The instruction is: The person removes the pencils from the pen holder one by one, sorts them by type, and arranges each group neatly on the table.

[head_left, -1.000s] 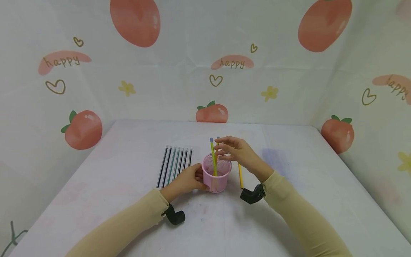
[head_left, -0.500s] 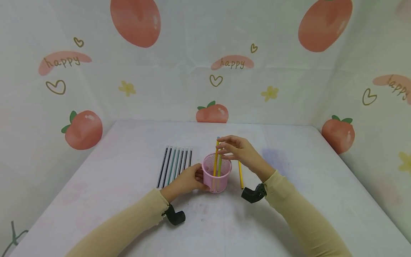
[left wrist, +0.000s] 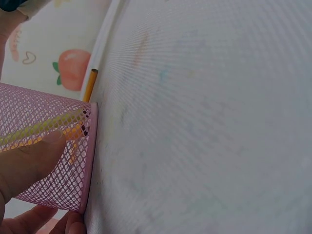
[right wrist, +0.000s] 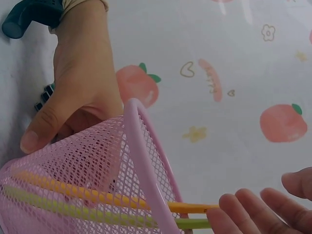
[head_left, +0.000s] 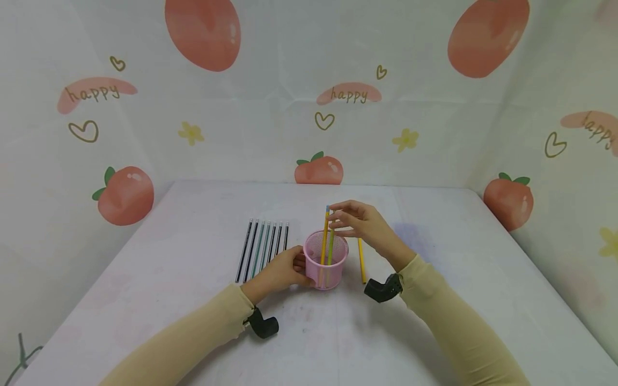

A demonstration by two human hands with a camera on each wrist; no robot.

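My left hand (head_left: 280, 268) grips the side of a pink mesh pencil cup (head_left: 325, 276) standing on the table; thumb and fingers wrap its wall in the left wrist view. Inside stand an orange-yellow pencil (head_left: 325, 236) with a blue end and a yellow-green pencil (head_left: 330, 247). Above the rim, my right hand (head_left: 362, 222) has its fingertips at the pencils' upper ends. In the right wrist view its thumb stands apart from the relaxed fingers (right wrist: 241, 209), which partly hide those ends; whether they touch is hard to tell.
Several dark and green pencils (head_left: 260, 246) lie in a row left of the cup, partly behind my left hand. Another yellow pencil (head_left: 362, 262) lies on the table (head_left: 193, 316) right of the cup. A patterned cloth wall (head_left: 270, 139) rises behind.
The yellow-green pencil has shifted right in the cup, and the orange-yellow one now shows to its left. My right hand has risen slightly. The left hand and cup have stayed put.
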